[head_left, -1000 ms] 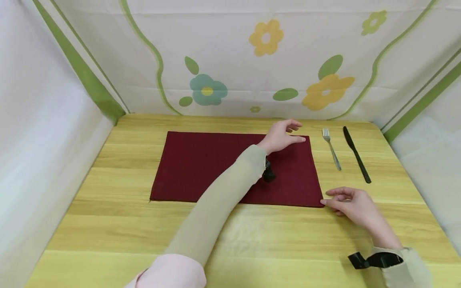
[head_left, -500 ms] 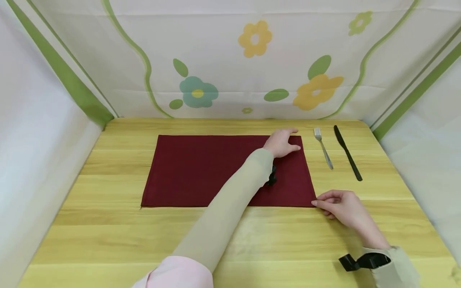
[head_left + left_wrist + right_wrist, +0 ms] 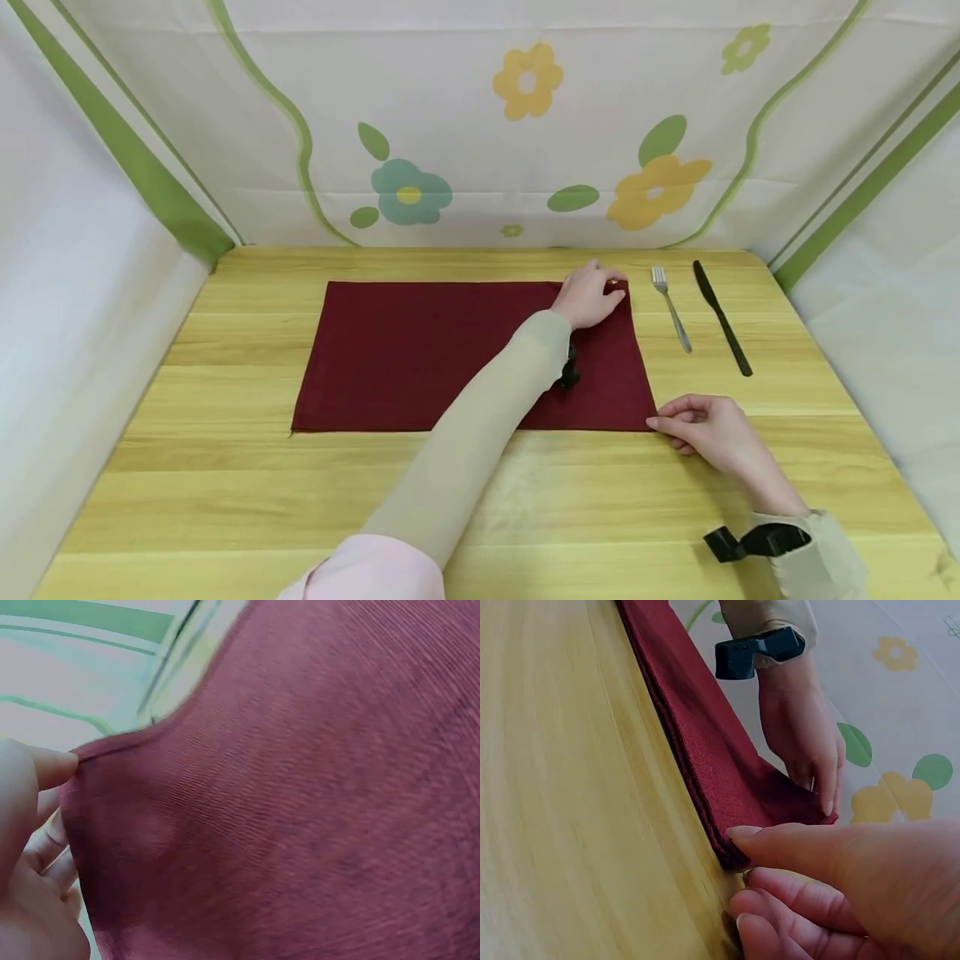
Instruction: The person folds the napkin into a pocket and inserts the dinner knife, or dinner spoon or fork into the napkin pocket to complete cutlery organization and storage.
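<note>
A dark red cloth (image 3: 420, 358) lies as a wide rectangle on the wooden table, its stacked edge layers visible in the right wrist view. My left hand (image 3: 588, 296) reaches across it and pinches the far right corner between thumb and fingers. That corner is lifted slightly, and the left wrist view shows the thumb (image 3: 56, 766) on the cloth's edge. At the near right corner, my right hand (image 3: 712, 433) pinches the cloth, with the thumb (image 3: 795, 851) on top and fingers below. The left forearm hides part of the cloth.
To the right of the cloth, a silver fork (image 3: 672, 308) and a black knife (image 3: 722, 317) lie on the table (image 3: 225, 500). A white curtain (image 3: 465, 108) printed with flowers closes off the back, and white fabric stands at both sides.
My left hand has closed its fingers on the far right corner, which now rises a little. The right hand has taken a pinch on the near corner. The head view has shifted slightly.
</note>
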`<act>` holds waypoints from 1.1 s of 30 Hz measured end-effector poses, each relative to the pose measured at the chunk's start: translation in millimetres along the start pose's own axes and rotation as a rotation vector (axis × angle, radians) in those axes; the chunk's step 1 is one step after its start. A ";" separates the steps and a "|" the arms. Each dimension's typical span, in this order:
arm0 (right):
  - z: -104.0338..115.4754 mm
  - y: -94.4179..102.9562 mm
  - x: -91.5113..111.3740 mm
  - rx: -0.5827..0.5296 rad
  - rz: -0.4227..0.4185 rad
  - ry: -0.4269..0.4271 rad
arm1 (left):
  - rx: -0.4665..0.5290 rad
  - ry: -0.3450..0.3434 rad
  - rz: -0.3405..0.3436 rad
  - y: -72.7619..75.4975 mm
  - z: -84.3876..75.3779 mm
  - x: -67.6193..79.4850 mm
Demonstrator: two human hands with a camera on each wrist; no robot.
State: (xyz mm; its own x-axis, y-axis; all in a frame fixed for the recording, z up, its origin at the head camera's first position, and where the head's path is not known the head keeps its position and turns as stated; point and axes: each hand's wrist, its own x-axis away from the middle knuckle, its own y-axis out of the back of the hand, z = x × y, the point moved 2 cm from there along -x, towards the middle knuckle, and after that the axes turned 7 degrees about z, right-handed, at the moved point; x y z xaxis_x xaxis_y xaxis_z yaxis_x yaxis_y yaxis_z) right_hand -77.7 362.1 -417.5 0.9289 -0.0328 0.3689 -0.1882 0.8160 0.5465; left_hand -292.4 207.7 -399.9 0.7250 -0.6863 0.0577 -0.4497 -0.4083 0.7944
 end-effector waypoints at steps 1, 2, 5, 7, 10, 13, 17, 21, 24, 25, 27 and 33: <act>0.1 0.1 0.0 -0.003 0.000 -0.001 | 0.020 -0.015 -0.007 1.5 -1.1 0.2; 0.2 0.1 0.2 -0.005 0.000 -0.003 | 0.039 -0.022 -0.008 2.5 -2.0 0.2; 0.3 -0.7 0.4 -0.010 0.004 -0.013 | 0.108 -0.038 -0.009 5.8 -4.0 0.5; 0.3 -1.6 0.5 -0.014 0.004 -0.016 | 0.156 -0.057 -0.020 8.9 -4.9 1.1; 0.3 -2.7 0.5 -0.018 -0.004 -0.012 | 0.241 -0.094 -0.035 16.6 -5.4 2.3; 0.0 -2.7 0.2 -0.026 -0.017 0.010 | 0.287 -0.139 -0.056 26.8 -5.1 3.0; -0.4 -1.6 0.2 -0.043 -0.018 0.039 | 0.345 -0.193 -0.061 40.2 -4.7 5.1; 0.4 -1.1 -0.4 -0.048 0.002 0.033 | 0.399 -0.231 -0.031 51.2 -4.5 10.5; 1.2 -1.5 -0.1 -0.041 0.010 0.023 | 0.423 -0.250 -0.011 56.7 -3.3 15.0; 1.5 -1.8 0.1 -0.039 0.010 0.025 | 0.429 -0.256 -0.007 58.0 -2.8 16.3; 1.9 -2.6 0.7 -0.029 0.008 0.039 | 0.437 -0.267 -0.002 60.4 -2.6 19.1; 3.5 -4.5 0.5 -0.028 0.008 0.099 | 0.469 -0.273 0.026 66.8 -4.7 27.2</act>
State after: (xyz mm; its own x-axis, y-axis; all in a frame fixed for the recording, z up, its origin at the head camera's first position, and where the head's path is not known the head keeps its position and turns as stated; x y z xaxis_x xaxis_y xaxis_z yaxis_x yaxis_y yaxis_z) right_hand -77.6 356.4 -417.1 0.9547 0.0295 0.2961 -0.1877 0.8319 0.5222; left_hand -300.2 164.6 -342.5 0.5768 -0.8057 -0.1347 -0.6954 -0.5709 0.4365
